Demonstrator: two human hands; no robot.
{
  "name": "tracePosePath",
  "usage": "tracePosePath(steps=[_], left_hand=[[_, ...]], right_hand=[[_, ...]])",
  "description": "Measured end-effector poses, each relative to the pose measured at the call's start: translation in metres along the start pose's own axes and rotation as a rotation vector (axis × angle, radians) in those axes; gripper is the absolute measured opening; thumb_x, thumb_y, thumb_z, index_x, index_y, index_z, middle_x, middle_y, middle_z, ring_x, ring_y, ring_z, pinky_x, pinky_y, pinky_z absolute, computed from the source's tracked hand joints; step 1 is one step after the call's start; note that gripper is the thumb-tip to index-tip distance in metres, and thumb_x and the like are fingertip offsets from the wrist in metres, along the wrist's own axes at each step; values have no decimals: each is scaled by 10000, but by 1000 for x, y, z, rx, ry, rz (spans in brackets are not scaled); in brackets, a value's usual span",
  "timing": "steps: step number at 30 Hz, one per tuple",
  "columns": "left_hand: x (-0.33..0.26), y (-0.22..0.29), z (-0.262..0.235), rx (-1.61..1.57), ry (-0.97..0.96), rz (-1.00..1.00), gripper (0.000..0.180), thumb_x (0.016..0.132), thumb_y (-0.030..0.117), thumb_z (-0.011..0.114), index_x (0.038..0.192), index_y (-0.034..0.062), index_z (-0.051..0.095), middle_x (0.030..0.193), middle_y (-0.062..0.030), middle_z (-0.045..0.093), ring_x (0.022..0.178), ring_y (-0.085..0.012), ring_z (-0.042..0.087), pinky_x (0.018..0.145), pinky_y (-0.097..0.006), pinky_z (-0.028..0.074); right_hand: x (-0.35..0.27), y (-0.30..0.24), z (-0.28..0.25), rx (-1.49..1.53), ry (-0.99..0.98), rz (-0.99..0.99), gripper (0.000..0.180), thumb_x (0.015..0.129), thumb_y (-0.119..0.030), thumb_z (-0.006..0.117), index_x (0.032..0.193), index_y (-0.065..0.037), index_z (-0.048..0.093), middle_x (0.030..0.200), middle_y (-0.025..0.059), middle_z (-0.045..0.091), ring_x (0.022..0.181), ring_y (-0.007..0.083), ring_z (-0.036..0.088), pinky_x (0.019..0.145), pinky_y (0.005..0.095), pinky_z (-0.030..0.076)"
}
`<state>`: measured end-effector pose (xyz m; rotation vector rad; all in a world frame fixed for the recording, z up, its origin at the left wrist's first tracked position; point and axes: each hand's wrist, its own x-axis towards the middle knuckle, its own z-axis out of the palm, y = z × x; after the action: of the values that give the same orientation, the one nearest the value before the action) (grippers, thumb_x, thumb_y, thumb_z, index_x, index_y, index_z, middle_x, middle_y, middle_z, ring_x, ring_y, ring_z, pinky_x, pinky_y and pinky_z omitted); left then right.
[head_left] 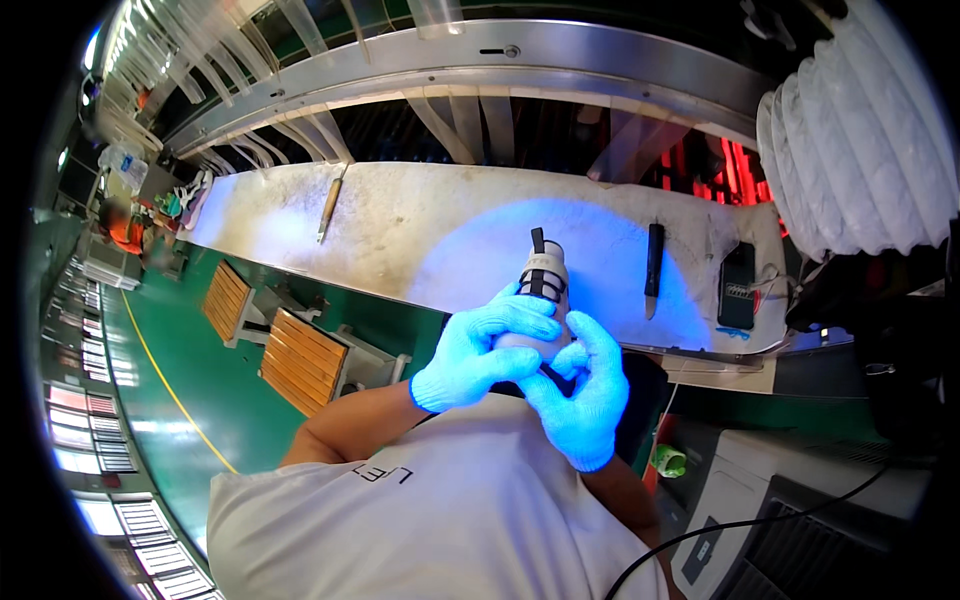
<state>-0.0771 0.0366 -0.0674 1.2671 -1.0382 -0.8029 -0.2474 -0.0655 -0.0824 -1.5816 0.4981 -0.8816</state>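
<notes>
A pale shoe [548, 262] with black laces and a black pull tab is in front of my chest, its tab end pointing away over the worktable's edge. My left hand [485, 345], in a knitted glove lit blue, wraps the shoe's left side with its fingers across the top. At the near right end my gloved right hand [585, 395] has its fingers bent and its thumb against the shoe. Between them the hands hide the shoe's near part. To the right on the table lies a black-handled knife [654, 265], touched by neither hand.
The pale worktable [400, 220] carries a wooden-handled tool [330, 208] and a black phone-like device [737, 285] with a cable. Behind runs a metal conveyor frame [480, 55] with clear hanging strips. A white corrugated hose [860, 140] hangs right. Slatted wooden seats [303, 360] stand left.
</notes>
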Motion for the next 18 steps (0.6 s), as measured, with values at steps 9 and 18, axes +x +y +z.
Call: tracePosePath(steps=[9, 18], left_hand=[[17, 17, -6, 17, -40, -117, 451, 902, 221, 937, 1283, 16, 805, 1419, -139, 731, 1357, -253, 663, 1217, -456, 492], [34, 15, -23, 21, -98, -167, 524, 835, 229, 992, 1277, 19, 805, 1357, -166, 764, 1336, -296, 685, 1200, -477, 510]], right_hand=[[15, -10, -5, -194, -1, -104, 832, 887, -330, 985, 1537, 1, 585, 1097, 153, 728, 858, 255, 720, 747, 393, 622], [39, 1, -3, -215, 30, -93, 781, 773, -407, 1056, 1357, -60, 671, 880, 72, 662, 751, 205, 618, 697, 369, 585]])
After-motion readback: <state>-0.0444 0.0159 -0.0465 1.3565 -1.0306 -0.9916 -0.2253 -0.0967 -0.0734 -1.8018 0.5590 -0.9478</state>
